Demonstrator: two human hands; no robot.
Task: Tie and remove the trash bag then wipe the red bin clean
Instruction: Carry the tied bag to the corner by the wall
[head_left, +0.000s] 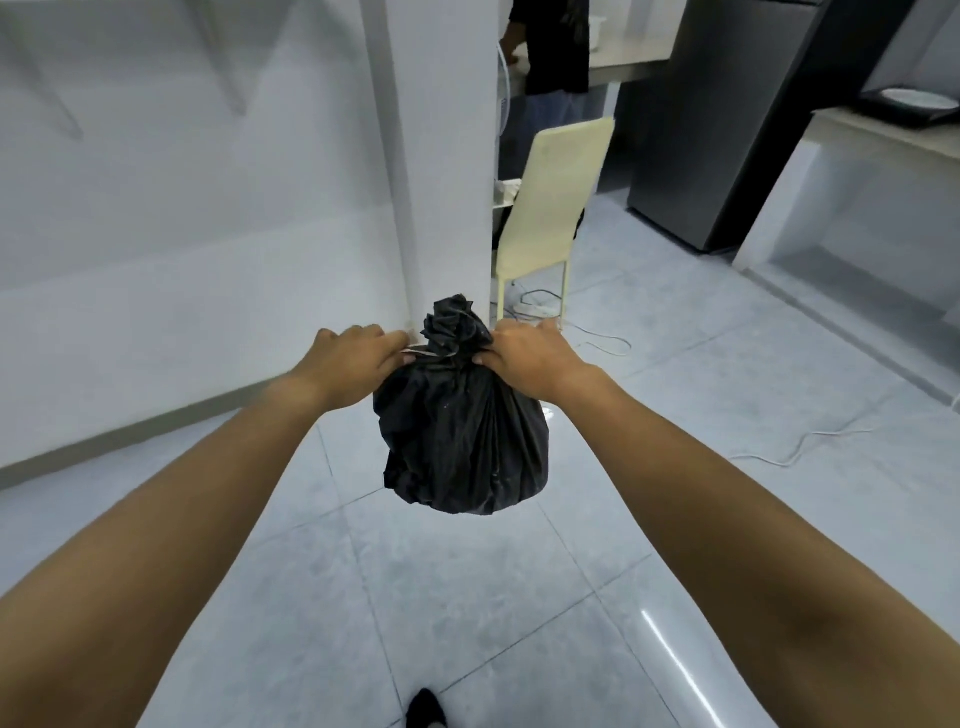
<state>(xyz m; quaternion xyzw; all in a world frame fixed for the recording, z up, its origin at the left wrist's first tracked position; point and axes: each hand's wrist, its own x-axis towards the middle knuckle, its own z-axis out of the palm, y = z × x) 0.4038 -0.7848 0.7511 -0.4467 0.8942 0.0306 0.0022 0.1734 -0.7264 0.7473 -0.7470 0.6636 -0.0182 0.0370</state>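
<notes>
One full black plastic trash bag (462, 441) is held above the grey tiled floor (467, 597), its gathered neck pinched by left hand (353, 364) and right hand (530, 364); one cream chair (550, 208) stands beyond.

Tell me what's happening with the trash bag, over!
Left hand and right hand gripping bag neck. Bag bunched shut, held above floor. Bin not visible. Chair ahead.

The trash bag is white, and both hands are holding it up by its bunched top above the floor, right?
Not quite: the trash bag is black, not white. The rest holds. The head view shows the left hand and right hand gripping it at its bunched top, and it hangs above the tiled floor.
</notes>
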